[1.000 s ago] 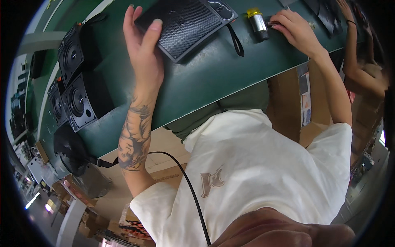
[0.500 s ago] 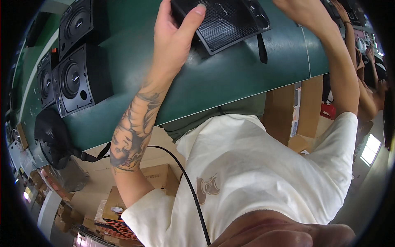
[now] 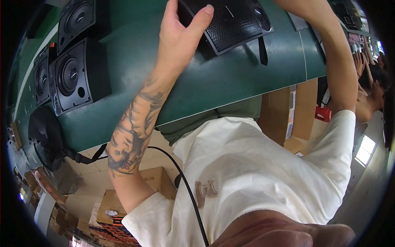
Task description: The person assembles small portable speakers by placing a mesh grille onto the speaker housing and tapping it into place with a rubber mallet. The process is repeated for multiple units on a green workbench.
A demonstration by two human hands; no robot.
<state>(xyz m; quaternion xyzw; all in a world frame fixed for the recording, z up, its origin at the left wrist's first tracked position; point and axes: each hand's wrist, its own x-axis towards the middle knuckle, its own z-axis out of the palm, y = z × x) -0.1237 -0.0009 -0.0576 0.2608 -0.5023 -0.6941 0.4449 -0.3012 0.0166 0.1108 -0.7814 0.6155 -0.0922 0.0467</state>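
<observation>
Left: three black speakers with bare round cones [image 3: 68, 76] grouped on green tabletop [image 3: 131, 57]. Left hand [image 3: 181, 37] gripping left side of grille-fronted black speaker [image 3: 236, 24] at top centre over the tabletop, thumb on grille, fingers partly hidden. Black strap [image 3: 263, 52] hangs off its right side. Right hand [image 3: 293, 3] mostly cut off by top edge, can't tell its grip

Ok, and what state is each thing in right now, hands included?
Left hand: closed on the black speaker, thumb on its front.
Black speaker: front covered by its grille, held.
Right hand: mostly cut off by the upper edge, grip unclear.
Black strap: sticking out past that speaker's edge.
Three speakers at left: cones uncovered.
Black cable: curved, ends hidden.
</observation>
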